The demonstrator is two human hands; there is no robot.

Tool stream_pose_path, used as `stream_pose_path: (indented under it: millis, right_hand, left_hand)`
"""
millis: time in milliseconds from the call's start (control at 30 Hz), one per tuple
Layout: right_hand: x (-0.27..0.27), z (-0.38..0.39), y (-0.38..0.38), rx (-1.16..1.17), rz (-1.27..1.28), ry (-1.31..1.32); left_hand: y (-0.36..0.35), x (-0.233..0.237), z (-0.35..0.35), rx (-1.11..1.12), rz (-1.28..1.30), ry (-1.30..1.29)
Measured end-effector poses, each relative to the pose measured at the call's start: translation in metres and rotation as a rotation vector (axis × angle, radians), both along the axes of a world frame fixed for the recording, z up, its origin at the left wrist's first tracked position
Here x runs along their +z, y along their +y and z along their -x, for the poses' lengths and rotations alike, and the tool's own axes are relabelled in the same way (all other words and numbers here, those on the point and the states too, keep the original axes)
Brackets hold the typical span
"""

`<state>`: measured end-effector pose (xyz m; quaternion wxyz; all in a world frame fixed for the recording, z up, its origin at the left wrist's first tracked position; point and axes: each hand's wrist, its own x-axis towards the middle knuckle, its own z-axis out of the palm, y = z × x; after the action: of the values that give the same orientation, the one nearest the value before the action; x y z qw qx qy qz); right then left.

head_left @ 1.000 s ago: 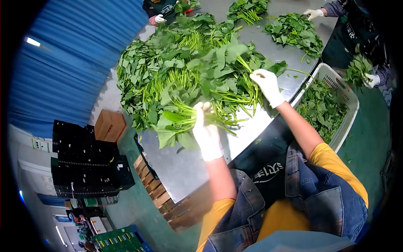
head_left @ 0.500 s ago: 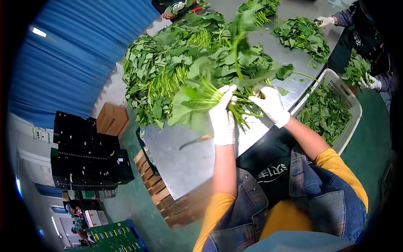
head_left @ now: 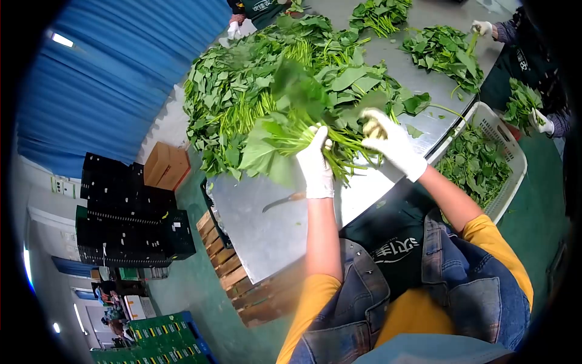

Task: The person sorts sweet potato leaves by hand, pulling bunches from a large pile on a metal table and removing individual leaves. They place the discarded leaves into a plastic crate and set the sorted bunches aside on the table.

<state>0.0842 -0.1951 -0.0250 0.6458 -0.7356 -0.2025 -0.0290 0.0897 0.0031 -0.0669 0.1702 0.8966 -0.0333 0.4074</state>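
Note:
My left hand [head_left: 315,161], in a white glove, is wrapped round a bunch of leafy green stems [head_left: 294,136]. The leaves fan out to the left and upward, and the cut stem ends point right toward my other hand. My right hand [head_left: 393,144], gloved too, is beside those stem ends with its fingers curled. Whatever it may pinch is blurred and partly hidden. Below the bunch, a knife [head_left: 280,202] lies on the metal table [head_left: 260,236], its handle partly behind my left hand.
A large heap of greens [head_left: 242,109] covers the table's far left. Smaller piles [head_left: 439,54] lie farther right. A white plastic crate [head_left: 518,159] of leaves stands at the right edge. One co-worker's gloved hand [head_left: 541,122] holds greens; another person stands at the far end. Black crates [head_left: 124,209] are stacked left.
A long leafy stem that stood upright above my hands no longer stands out there. My right hand has tilted, its fingers curling upward. The left hand keeps its grip on the bunch.

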Motion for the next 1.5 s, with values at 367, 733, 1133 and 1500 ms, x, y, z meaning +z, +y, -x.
stream_pose_path:
  millis: [367,733,1133,1500]
  right_hand:
    - [-0.004,-0.019,0.046,0.329,-0.055,0.348]
    - [0.001,0.003,0.024,0.196,-0.296,0.406]
    - [-0.051,-0.032,-0.146,0.253,-1.585,0.324]
    - [-0.055,-0.068,-0.008,-0.368,0.714,-0.090]
  left_hand:
    - [-0.004,0.040,0.039,-0.308,1.312,0.315]
    - [-0.020,0.020,0.031,-0.236,1.609,0.265]
    - [0.027,0.057,0.045,-0.311,1.803,0.171]
    - [0.008,0.077,0.071,-0.412,1.891,0.037]
